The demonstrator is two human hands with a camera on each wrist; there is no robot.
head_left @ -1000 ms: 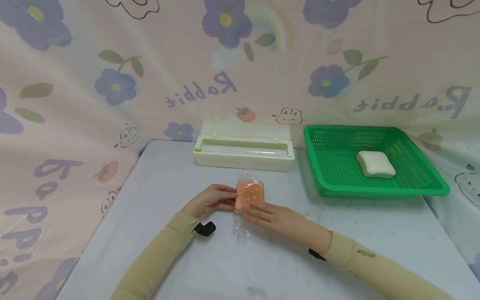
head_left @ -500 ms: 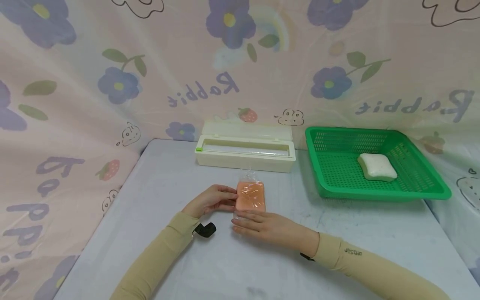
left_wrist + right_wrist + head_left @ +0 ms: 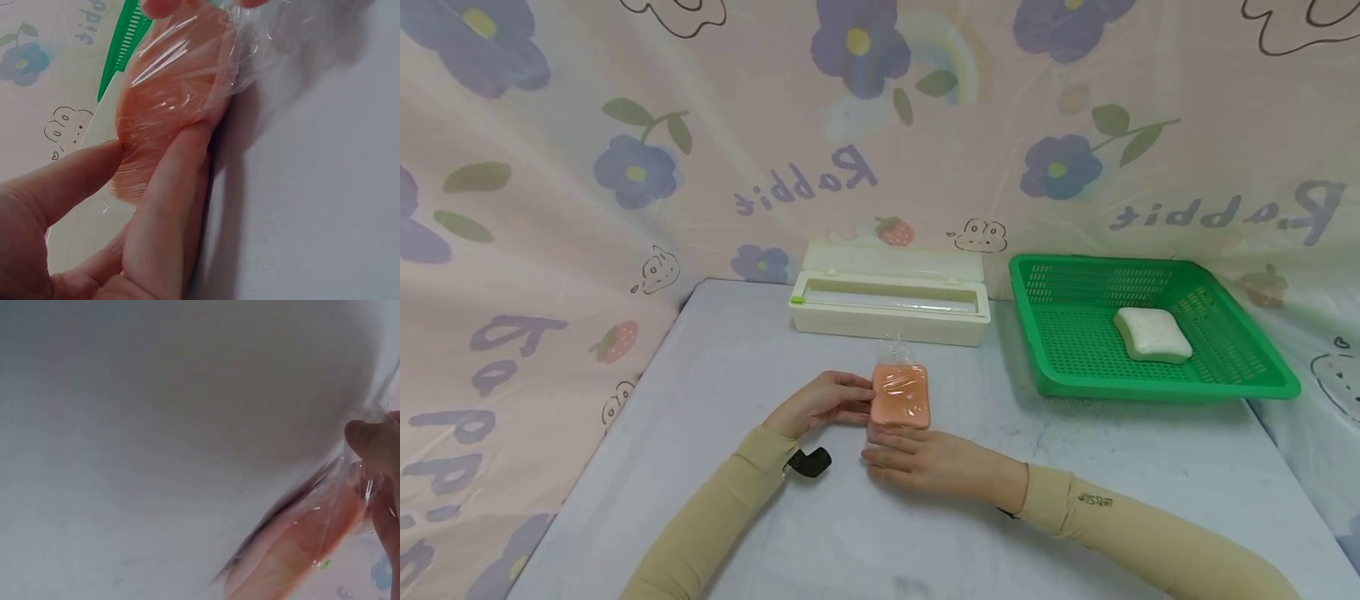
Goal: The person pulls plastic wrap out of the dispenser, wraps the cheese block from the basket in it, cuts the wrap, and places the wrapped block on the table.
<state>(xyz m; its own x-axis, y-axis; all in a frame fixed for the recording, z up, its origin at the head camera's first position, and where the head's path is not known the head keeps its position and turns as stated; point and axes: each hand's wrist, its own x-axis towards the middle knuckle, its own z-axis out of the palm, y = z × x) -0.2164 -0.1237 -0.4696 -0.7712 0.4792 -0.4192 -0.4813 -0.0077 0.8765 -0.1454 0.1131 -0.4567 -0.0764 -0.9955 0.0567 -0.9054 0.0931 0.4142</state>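
Observation:
An orange, rounded-square block lies on the white table, wrapped in clear cling film. My left hand holds the block by its left edge; in the left wrist view the thumb and a finger press the wrapped sides. At the near edge of the block, my right hand pinches the loose end of the film; its thumb shows against the gathered film in the right wrist view. More crumpled film stands out past the block's far edge.
Behind the block is a white cling film dispenser, lid raised, with a roll inside and a green slider on its rim. A green basket stands at the right, with a white rounded-square block in it. Patterned cloth hangs behind.
My right hand has slid off the block's face toward the near edge and slightly left, uncovering more of the block. The left hand has stayed at the left edge.

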